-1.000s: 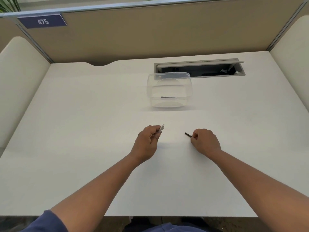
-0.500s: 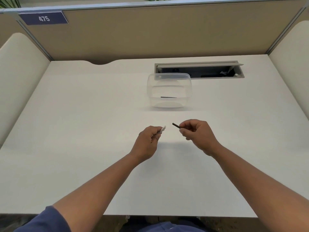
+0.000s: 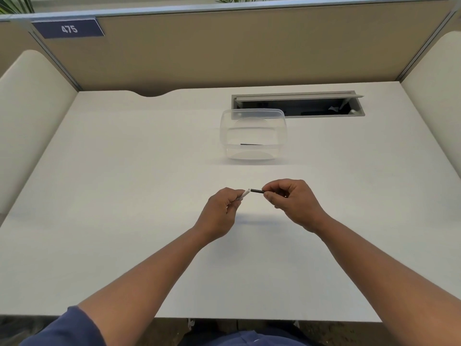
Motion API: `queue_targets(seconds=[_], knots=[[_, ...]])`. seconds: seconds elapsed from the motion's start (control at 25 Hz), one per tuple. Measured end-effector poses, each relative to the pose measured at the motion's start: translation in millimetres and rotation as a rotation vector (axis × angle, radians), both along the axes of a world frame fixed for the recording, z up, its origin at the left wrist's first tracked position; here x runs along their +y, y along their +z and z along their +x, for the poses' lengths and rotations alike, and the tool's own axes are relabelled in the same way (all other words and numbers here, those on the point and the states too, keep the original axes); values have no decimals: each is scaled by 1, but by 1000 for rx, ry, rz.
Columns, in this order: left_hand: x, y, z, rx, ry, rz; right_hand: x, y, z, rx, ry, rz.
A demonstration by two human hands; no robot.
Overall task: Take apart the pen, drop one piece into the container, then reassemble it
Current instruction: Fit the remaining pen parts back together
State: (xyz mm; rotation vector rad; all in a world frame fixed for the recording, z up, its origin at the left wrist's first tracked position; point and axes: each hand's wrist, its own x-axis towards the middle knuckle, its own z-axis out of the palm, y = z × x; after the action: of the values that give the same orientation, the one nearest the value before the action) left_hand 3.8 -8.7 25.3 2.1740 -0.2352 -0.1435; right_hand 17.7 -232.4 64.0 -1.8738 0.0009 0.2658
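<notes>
At the far left a cream padded side panel borders the white desk; above it, on the tan partition, hangs one blue plate marked 475, and a bit of green plant shows over the partition's top edge. One blue sleeve shows at the lower left, on the left arm.

The left hand is held above the desk near its middle, fingers curled, pinching one white pen barrel whose open end points right; the barrel's rear is hidden in the fist. Right against that open end lies the tip of one thin black pen piece, which looks like the refill; whether it has entered the barrel I cannot tell. The right hand pinches the black piece's other end between thumb and curled fingers.

Behind the hands, well apart from them, stands one clear plastic container, upright and without a lid; one dark slim pen part lies on its floor. So three pen pieces are visible: two in the hands, one in the container.

Behind and to the right of the container one grey cable hatch is set into the desk, its flap raised, dark inside; at the far right a second cream side panel closes the booth.
</notes>
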Motion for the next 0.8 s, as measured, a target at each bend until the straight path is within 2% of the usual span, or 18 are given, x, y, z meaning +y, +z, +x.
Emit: queue_targets(seconds=[0.16,0.28,0.52,0.68,0.8], knots=[[2,-1,0,-24,-19,32,0,2,-2,-4,14,6],[3,-1,-1,-30,-52,72,0,3,-2,-15,63,-68],[6,1,-2,-42,-86,139,-2,8,-2,-235,192,-337],[7,4,-2,-73,-94,139,-3,9,-2,-324,232,-371],[7,5,-3,-74,-107,153,-3,7,-3,-318,226,-383]])
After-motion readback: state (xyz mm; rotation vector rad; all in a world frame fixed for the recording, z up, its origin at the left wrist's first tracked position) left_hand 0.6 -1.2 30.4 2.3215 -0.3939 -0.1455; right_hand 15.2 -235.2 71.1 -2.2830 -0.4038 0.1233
